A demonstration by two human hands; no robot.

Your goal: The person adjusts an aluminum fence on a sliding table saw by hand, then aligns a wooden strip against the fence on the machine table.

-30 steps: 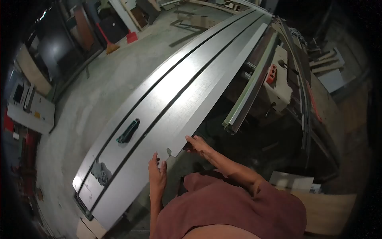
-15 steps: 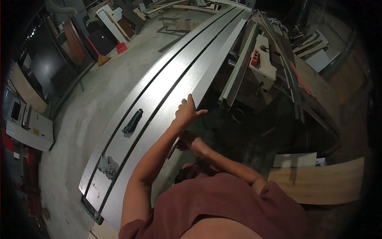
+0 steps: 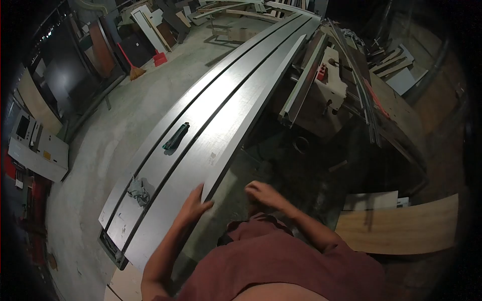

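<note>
A long silver metal table (image 3: 221,105) with two dark slots curves away from me. My left hand (image 3: 194,205) rests at its right edge, fingers stretched and thumb apart, holding nothing visible. Off that edge, above the floor, my right hand (image 3: 265,195) has its fingers curled in; whatever may be inside is hidden. Between the slots lies a green-and-black tool (image 3: 176,138), possibly a utility knife. A crumpled grey rag (image 3: 138,192) sits closer to the near end. Near the right edge, a small dull patch (image 3: 213,157) marks the metal.
At right stands a machine part with a red block (image 3: 322,73) and long metal rails (image 3: 304,83). A curved wood panel (image 3: 401,226) lies low right. Leftward are a white control cabinet (image 3: 40,150), a broom (image 3: 134,71), a red dustpan (image 3: 159,58) and leaning boards.
Both hands have parted. My left hand has drawn back along the table edge toward me; my right hand has moved away from the edge to the right. The view has shifted slightly.
</note>
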